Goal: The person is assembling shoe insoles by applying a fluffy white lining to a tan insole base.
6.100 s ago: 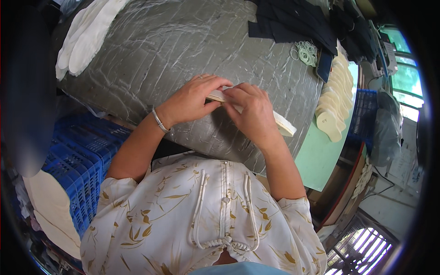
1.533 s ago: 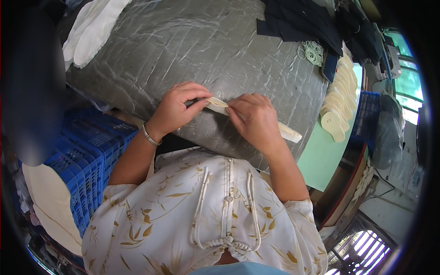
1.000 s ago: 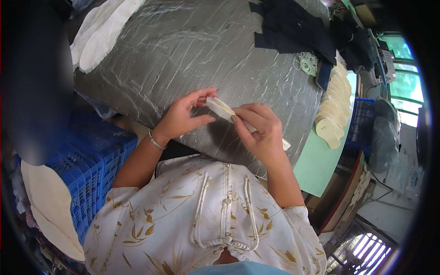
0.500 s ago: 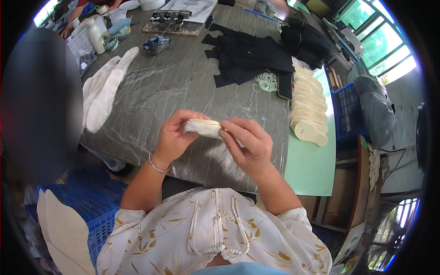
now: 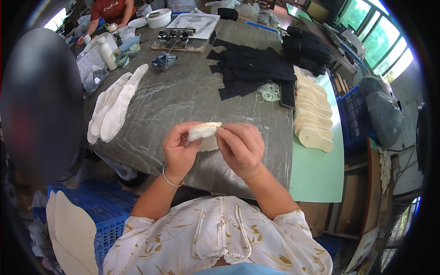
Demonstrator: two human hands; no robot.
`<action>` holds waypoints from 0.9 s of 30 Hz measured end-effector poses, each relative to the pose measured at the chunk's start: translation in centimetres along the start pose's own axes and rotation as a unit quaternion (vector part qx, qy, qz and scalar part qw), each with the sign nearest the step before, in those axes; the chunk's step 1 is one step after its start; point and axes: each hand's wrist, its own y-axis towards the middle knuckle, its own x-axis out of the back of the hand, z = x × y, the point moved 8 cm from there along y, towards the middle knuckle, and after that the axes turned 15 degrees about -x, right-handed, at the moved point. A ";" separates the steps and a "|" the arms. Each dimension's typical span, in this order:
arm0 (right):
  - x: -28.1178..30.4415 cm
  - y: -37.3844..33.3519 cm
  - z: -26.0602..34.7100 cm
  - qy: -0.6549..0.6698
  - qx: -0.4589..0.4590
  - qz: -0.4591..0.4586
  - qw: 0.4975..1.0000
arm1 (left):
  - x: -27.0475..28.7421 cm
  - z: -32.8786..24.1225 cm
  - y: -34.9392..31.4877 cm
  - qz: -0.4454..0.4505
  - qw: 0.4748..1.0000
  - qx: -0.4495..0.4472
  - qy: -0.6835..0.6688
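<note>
A cream insole with a fluffy white face (image 5: 202, 133) is held up edge-on over the near part of the table, bent between both hands. My left hand (image 5: 179, 147) pinches its left end between thumb and fingers. On the other end, the fingertips of my right hand (image 5: 243, 147) close together at the edge. Part of the insole hangs lower, between the hands. To the left lie several white fleecy insoles (image 5: 120, 110), side by side. A row of overlapping cream insoles (image 5: 314, 112) runs along the right on a green board (image 5: 316, 181).
Black fabric pieces (image 5: 254, 66), pale green rubber bands (image 5: 268, 92) and a phone (image 5: 288, 94) lie beyond my right hand. A bottle (image 5: 106, 52) stands far left; a person in red (image 5: 114, 11) sits behind. Blue crates (image 5: 112, 224) flank the table, with large cream sheets (image 5: 73, 229) near the left one.
My right hand has come closer to my left, and the insole is more bent, with a lower part showing between the hands. The whole view has shifted slightly.
</note>
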 end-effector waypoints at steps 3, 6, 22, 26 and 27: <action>-0.1 0.1 0.1 -0.010 0.018 0.018 1.000 | -0.1 0.4 -0.5 -0.024 0.999 0.036 -0.017; -0.1 0.2 0.6 -0.034 0.038 0.024 0.998 | -0.1 0.1 -0.8 -0.029 0.998 0.058 -0.001; -0.5 1.0 -1.7 -0.030 0.021 0.054 0.998 | -1.7 1.0 2.2 0.068 0.982 0.144 -0.099; -0.4 1.7 -1.3 0.010 0.023 0.068 0.997 | -1.9 -0.5 5.7 0.155 0.972 0.178 0.004; -0.3 1.8 -1.4 0.027 0.006 0.064 0.998 | -2.0 -0.6 6.1 0.167 0.970 0.173 0.025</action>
